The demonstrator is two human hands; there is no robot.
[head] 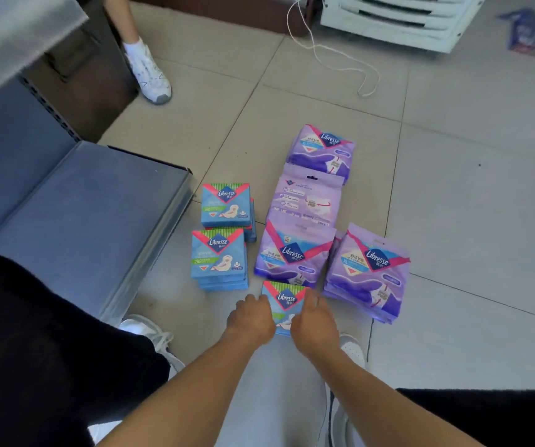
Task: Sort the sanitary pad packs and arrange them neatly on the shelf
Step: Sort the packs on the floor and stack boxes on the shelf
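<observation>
Both hands, left hand (251,319) and right hand (314,324), fingers curled round blue pack (284,300); lift level, stack squarely on near blue pile (218,258).

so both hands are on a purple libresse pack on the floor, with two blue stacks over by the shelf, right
Not quite: the pack between the left hand and right hand is blue, not purple. The head view shows that. The two blue stacks do sit on the floor by the shelf.

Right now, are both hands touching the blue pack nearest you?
Touching. In the head view the left hand and right hand overlap the side edges of the blue pack, fingers curled onto it, no gap visible.
</observation>
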